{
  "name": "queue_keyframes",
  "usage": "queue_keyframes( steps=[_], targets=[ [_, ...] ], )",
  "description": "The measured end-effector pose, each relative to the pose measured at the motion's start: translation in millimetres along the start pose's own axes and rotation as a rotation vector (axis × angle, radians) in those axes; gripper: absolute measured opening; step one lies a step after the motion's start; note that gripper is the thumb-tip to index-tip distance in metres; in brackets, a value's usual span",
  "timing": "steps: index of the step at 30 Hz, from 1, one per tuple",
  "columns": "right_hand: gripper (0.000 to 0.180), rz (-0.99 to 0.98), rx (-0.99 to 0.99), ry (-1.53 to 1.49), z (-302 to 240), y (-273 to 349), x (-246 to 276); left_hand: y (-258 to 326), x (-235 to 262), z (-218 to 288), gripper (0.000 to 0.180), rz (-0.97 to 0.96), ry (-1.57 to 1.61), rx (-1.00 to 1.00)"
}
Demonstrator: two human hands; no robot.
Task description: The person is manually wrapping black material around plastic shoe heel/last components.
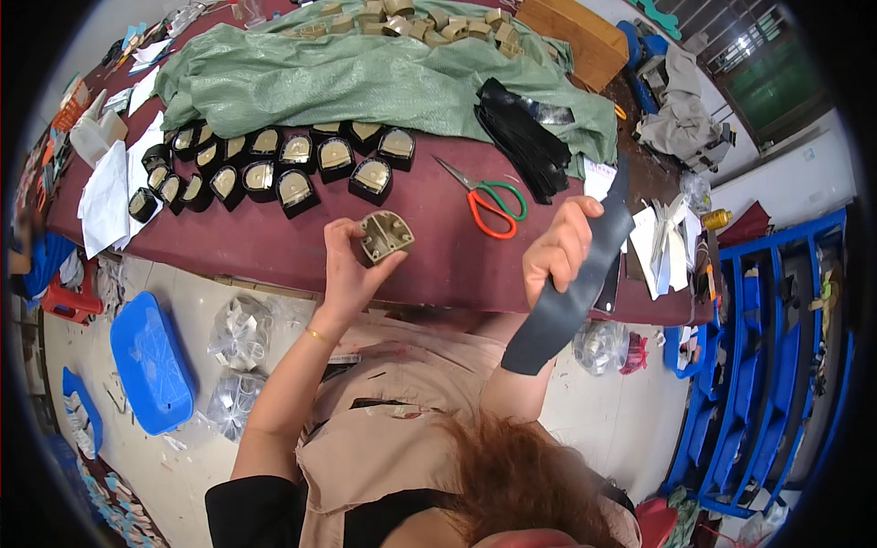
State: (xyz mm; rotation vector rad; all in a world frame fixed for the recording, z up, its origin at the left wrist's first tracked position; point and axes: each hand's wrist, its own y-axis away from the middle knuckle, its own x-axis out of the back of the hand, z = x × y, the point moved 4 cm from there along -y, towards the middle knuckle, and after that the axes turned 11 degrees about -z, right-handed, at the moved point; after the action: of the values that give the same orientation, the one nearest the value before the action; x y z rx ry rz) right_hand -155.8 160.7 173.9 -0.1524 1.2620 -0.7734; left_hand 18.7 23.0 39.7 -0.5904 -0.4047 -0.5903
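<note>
Between the fingers and thumb of my left hand (345, 274) is a tan shoe heel block (386, 237), its hollow, ribbed side showing. My right hand (559, 248) grips a long strip of black leather (574, 306), which hangs down past my forearm and rises beyond my knuckles. On the maroon tabletop between my hands lie scissors (489, 206) with one red and one green handle, blades apart. Several black-covered heel blocks (297, 189) stand in rows at the left. Behind the scissors is a stack of black leather strips (523, 137).
A green woven sheet (365, 82) covers the table's back, with bare tan heel blocks (438, 26) heaped on it. White papers (108, 196) lie at the left. A blue basket (153, 363) and plastic bags (239, 333) rest on the floor. Blue shelving (731, 429) stands at right.
</note>
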Motion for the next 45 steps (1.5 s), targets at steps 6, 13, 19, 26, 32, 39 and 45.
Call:
queue_keyframes(
  steps=[6,13,19,26,32,39,45],
  targets=[
    [0.017,0.101,0.030,0.125,-0.8,-8.1,11.9,12.4,7.4,-9.5,0.091,-0.112,-0.359,0.028],
    [0.033,-0.074,0.050,0.518,2.8,-12.5,39.5,-33.0,-8.8,166.5,0.072,-0.211,0.003,-0.600],
    [0.040,-0.213,0.238,0.562,-45.2,-27.7,22.5,66.8,-72.5,172.2,0.061,-0.522,-0.064,-0.872],
    [0.037,-0.163,0.173,0.461,-54.8,-24.9,22.7,-14.8,5.1,163.3,0.059,-0.200,0.221,-0.841],
    [0.043,-0.206,0.058,0.473,-38.8,-22.9,33.2,52.9,-66.9,157.7,0.062,-0.713,0.281,-0.845],
    [0.051,0.054,-0.033,0.448,-24.6,-4.9,21.7,-29.0,-7.5,163.6,0.079,-0.386,0.150,-0.859],
    [0.055,-0.246,-0.088,0.585,-59.3,8.5,51.0,6.9,-52.2,169.8,0.078,-0.583,-0.107,-0.625]
  ],
)
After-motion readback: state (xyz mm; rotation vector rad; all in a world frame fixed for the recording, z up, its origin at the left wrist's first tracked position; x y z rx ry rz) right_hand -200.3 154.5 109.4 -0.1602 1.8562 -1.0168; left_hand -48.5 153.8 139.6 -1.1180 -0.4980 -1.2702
